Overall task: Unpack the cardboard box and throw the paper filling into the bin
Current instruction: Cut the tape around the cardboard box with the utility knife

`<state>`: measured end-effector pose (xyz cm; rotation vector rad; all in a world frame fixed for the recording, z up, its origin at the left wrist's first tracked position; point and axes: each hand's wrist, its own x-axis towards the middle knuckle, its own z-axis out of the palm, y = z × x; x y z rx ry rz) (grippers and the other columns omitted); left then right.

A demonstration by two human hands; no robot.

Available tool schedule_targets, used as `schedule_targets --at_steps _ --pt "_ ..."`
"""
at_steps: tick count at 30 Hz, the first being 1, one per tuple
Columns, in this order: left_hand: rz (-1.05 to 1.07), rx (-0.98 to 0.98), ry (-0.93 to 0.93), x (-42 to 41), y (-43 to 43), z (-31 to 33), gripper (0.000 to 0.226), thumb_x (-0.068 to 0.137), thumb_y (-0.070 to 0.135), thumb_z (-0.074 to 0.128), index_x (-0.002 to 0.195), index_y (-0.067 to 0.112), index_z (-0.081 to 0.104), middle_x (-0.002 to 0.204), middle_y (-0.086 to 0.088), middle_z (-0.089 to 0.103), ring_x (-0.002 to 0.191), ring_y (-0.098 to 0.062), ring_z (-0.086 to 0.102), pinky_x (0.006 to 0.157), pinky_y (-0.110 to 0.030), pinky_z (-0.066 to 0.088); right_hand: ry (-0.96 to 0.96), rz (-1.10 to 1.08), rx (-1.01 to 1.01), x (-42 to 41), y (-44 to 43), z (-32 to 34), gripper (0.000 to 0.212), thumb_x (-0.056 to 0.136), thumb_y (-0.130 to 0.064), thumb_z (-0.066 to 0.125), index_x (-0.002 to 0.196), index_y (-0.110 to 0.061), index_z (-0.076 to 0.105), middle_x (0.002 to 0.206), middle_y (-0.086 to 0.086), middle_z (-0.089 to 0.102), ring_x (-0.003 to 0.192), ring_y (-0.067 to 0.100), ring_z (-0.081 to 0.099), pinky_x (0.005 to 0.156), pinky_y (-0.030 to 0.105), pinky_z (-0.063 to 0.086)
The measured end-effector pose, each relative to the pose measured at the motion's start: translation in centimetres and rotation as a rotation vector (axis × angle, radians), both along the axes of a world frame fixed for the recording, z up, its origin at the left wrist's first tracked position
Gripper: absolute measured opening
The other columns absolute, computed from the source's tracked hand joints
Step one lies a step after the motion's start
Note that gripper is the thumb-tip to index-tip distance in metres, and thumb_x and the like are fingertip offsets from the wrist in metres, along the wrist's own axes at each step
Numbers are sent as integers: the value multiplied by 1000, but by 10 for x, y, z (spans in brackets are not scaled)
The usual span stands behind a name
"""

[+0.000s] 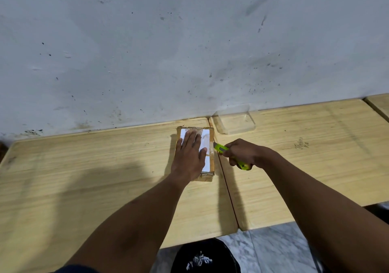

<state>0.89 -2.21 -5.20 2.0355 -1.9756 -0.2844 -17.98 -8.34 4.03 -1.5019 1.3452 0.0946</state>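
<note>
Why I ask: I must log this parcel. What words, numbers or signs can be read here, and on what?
Handwritten scrawl on the right table: too blurred to read.
White label on the cardboard box: no legible print; the left hand rests flat over part of it.
Green knife, gripped by the right hand: no marking readable.
Nothing else bears text.
</note>
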Motion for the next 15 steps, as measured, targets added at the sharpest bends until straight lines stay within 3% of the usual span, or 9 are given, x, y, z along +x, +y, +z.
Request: schedule_targets --at_steps 9,15 --pt "3 28 -27 -1 -2 -1 57 105 41 21 156 16 16 165 -2 8 152 -18 -4 123 -43 5 -16 47 52 -11 23 -2 26 89 -15 54 104 3 65 58 7 55 52 21 41 49 28 32" --pt "-10 42 -31 0 -2 0 57 105 41 20 156 15 14 165 -2 6 152 -18 -6 123 -42 3 -58 -15 58 -12 56 -10 26 90 -11 51 105 6 64 55 6 55 45 13 43 47 23 34"
